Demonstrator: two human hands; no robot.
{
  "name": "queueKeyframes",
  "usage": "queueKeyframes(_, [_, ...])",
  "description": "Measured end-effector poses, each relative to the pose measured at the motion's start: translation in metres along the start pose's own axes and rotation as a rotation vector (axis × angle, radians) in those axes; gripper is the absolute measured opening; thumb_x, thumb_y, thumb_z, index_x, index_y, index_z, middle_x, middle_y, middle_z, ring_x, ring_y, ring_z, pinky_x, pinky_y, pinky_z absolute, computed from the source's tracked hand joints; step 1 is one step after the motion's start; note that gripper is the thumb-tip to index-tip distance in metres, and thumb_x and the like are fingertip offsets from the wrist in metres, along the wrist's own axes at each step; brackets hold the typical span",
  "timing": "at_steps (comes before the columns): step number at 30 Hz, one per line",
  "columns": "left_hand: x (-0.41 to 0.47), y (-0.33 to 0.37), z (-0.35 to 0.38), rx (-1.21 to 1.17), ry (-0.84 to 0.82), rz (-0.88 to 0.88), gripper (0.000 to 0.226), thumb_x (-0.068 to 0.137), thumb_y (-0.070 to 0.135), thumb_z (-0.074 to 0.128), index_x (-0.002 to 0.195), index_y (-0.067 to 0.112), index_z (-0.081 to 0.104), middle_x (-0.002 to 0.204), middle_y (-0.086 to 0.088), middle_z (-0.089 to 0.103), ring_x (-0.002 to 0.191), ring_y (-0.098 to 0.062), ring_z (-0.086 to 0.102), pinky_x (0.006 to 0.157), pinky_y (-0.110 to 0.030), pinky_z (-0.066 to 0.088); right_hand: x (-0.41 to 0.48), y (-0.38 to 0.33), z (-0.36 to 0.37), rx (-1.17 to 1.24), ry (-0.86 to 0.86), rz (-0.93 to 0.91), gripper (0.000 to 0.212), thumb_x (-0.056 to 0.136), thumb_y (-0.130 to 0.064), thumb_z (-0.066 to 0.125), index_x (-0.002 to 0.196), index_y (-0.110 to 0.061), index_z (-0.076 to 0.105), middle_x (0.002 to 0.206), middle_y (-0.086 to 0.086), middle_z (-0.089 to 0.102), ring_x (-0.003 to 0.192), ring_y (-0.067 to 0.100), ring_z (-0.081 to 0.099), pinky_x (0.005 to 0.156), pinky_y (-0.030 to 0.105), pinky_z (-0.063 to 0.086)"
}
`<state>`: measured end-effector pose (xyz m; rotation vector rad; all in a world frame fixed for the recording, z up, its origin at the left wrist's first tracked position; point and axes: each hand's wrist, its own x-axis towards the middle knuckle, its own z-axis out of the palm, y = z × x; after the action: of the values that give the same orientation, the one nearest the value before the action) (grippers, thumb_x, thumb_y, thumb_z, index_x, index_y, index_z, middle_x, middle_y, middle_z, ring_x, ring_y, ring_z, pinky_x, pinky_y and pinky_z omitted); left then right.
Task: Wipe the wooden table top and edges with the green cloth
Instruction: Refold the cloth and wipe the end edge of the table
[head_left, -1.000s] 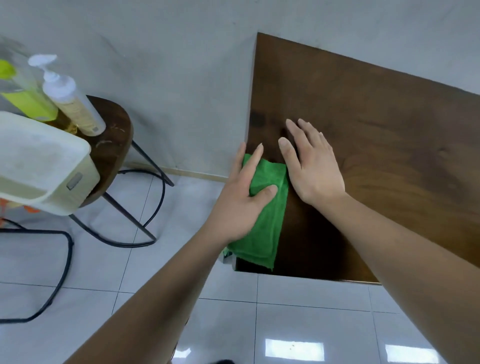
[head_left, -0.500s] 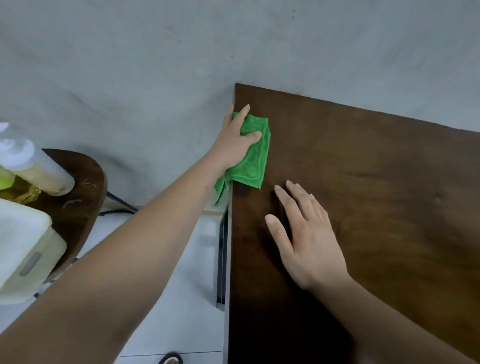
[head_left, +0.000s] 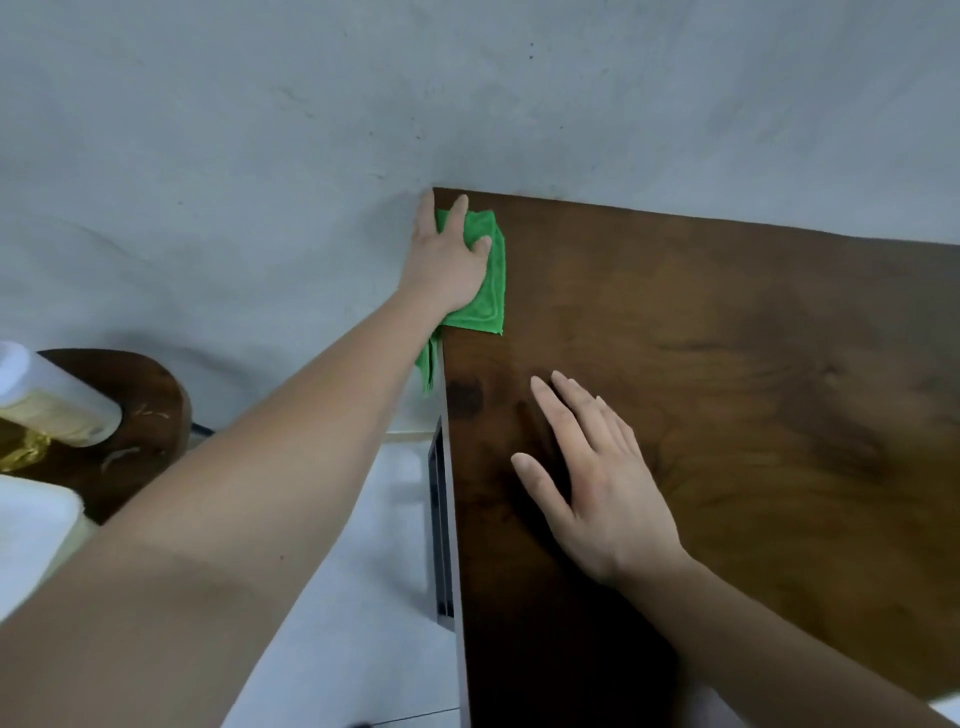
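Note:
The dark wooden table (head_left: 727, 364) fills the right half of the view, its far edge against a grey wall. My left hand (head_left: 447, 254) presses the folded green cloth (head_left: 491, 291) flat on the table's far left corner, fingers spread over it. Part of the cloth hangs down over the left edge. My right hand (head_left: 587, 478) lies flat and empty on the table top nearer to me, fingers apart, a little right of the left edge.
A round wooden stool (head_left: 140, 415) stands at the left with a pump bottle (head_left: 47, 395) lying on it and a white plastic tub (head_left: 31, 530). White floor tiles (head_left: 353, 597) show between stool and table. The grey wall (head_left: 467, 93) closes the far side.
My left hand has slid the green cloth along the left edge from near the front corner up to the far corner by the wall. The right hand stayed flat on the table.

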<state>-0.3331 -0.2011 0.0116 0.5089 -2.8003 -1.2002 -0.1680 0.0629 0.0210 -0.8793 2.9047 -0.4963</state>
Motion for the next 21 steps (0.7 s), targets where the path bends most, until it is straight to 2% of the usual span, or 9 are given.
queueKeyframes(3, [-0.02,0.003,0.006,0.227,-0.004,0.061,0.075,0.115,0.056,0.039,0.18,0.032,0.011,0.188,0.0,-0.011,0.174,-0.033,-0.003,0.135,-0.054,0.023,0.0,0.001,0.0,0.012,0.003,-0.01,0.075,0.112,-0.077,0.026,0.177,-0.043,0.009,0.186,-0.01,0.014,0.171,0.014,0.012,0.139,0.045,0.014])
queueKeyframes(9, [-0.085,0.006,0.022,0.458,-0.002,0.112,0.075,0.113,0.062,0.024,0.18,0.031,0.011,0.189,0.002,0.006,0.174,-0.032,-0.009,0.138,-0.053,0.01,-0.001,0.005,0.008,0.031,0.063,-0.001,0.072,0.115,-0.073,0.025,0.177,-0.041,0.011,0.186,-0.008,0.011,0.171,0.015,0.01,0.136,0.036,0.008])
queueKeyframes(11, [-0.112,0.011,0.028,0.512,-0.002,0.118,0.073,0.115,0.062,0.021,0.18,0.031,0.009,0.189,0.002,0.006,0.174,-0.029,-0.009,0.14,-0.05,0.005,-0.001,0.006,0.009,0.021,0.086,-0.038,0.069,0.117,-0.067,0.026,0.177,-0.034,0.021,0.185,-0.003,0.018,0.171,0.017,0.013,0.137,0.039,0.011])
queueKeyframes(15, [-0.167,0.018,0.041,0.593,-0.018,0.092,0.066,0.119,0.053,0.013,0.18,0.032,-0.002,0.189,0.004,-0.004,0.174,-0.025,-0.013,0.141,-0.048,0.0,-0.009,0.005,0.007,0.008,0.167,-0.143,0.057,0.118,-0.045,0.039,0.165,-0.014,0.049,0.171,0.005,0.049,0.165,0.022,0.034,0.136,0.045,0.026])
queueKeyframes(18, [-0.205,0.022,0.048,0.628,-0.016,0.062,0.065,0.12,0.044,0.016,0.179,0.03,-0.007,0.189,0.001,-0.008,0.174,-0.026,-0.013,0.141,-0.047,0.001,-0.027,0.009,0.002,0.008,0.132,-0.202,0.057,0.113,-0.037,0.037,0.161,-0.012,0.054,0.165,0.005,0.057,0.161,0.023,0.041,0.136,0.047,0.023])
queueKeyframes(21, [-0.24,0.031,0.059,0.604,0.008,0.025,0.065,0.12,0.047,0.013,0.179,0.029,-0.005,0.189,0.001,-0.008,0.174,-0.026,-0.014,0.141,-0.047,-0.001,-0.06,0.024,-0.001,-0.034,0.072,-0.27,0.058,0.111,-0.037,0.033,0.16,-0.014,0.055,0.165,0.004,0.057,0.161,0.022,0.041,0.137,0.049,0.021])
